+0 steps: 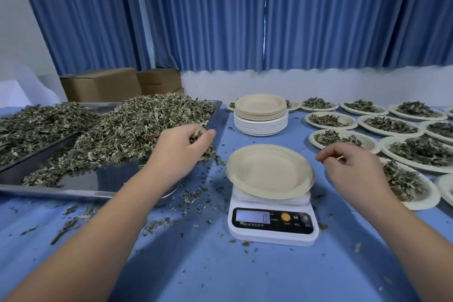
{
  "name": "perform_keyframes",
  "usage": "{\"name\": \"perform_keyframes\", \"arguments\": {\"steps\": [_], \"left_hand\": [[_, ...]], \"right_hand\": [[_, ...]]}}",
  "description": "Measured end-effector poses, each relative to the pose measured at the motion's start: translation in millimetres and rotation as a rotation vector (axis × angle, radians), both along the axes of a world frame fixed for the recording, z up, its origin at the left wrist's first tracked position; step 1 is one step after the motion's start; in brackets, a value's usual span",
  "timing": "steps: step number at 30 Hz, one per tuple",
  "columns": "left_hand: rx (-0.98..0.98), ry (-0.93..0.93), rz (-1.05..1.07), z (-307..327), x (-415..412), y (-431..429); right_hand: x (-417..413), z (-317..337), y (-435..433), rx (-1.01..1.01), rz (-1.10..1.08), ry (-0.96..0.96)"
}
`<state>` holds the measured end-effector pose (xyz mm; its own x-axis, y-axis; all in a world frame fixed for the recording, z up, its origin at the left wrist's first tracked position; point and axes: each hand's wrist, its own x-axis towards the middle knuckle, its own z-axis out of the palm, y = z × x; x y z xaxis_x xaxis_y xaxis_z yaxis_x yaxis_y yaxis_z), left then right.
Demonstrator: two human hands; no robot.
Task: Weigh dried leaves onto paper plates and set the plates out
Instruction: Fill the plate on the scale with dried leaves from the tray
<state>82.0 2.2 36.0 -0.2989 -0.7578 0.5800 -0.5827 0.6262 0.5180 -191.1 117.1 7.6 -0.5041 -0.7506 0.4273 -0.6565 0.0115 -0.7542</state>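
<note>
Between the two hands, a white scale reads zero, with an empty paper plate on top. The left hand clutches a bunch of dried leaves at the edge of the metal tray, and scraps are strewn beneath its wrist. The right hand hovers just right of the plate with its fingers curled; whether it pinches anything is unclear. Filled plates spread beyond it, one partly hidden behind it. A plate stack sits farther off, between the hands.

A blue-covered table carries a white digital scale. Left of the scale sit steel trays heaped with dried leaves; behind it stands a stack of paper plates; to its right, rows of filled plates. Leaf crumbs lie scattered around the scale.
</note>
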Motion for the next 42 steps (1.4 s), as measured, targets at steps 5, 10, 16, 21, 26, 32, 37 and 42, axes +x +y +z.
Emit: {"name": "perform_keyframes", "arguments": {"steps": [5, 10, 16, 21, 26, 32, 37, 42], "left_hand": [[-0.03, -0.022, -0.138, 8.1, -60.4, 5.4], [-0.015, -0.194, -0.21, -3.2, -97.7, 4.7], [0.03, -0.365, -0.362, -12.0, -109.3, 3.5], [0.058, -0.37, -0.409, -8.9, -97.7, 5.2], [-0.045, -0.181, -0.283, -0.7, -71.4, -15.3], [0.099, -0.31, 0.211, -5.5, -7.7, -86.0], [0.303, -0.734, 0.407, -17.8, 44.2, -119.0], [0.402, -0.944, 0.516, -22.0, 67.6, -133.5]], "right_hand": [[-2.4, 1.2, -0.1, -0.025, 0.032, -0.016], [-3.5, 1.6, -0.6, -0.033, 0.032, 0.0], [-5.6, -0.7, -1.3, -0.041, 0.053, 0.001], [-6.9, -0.4, -1.5, -0.025, 0.059, -0.006], [-7.2, -0.1, -1.4, -0.038, 0.051, -0.007], [-6.3, 0.3, -2.0, -0.025, 0.04, 0.005], [-8.5, -1.7, -3.5, 0.003, 0.035, 0.011], [-10.1, -3.1, -7.0, 0.011, 0.045, 0.012]]}}
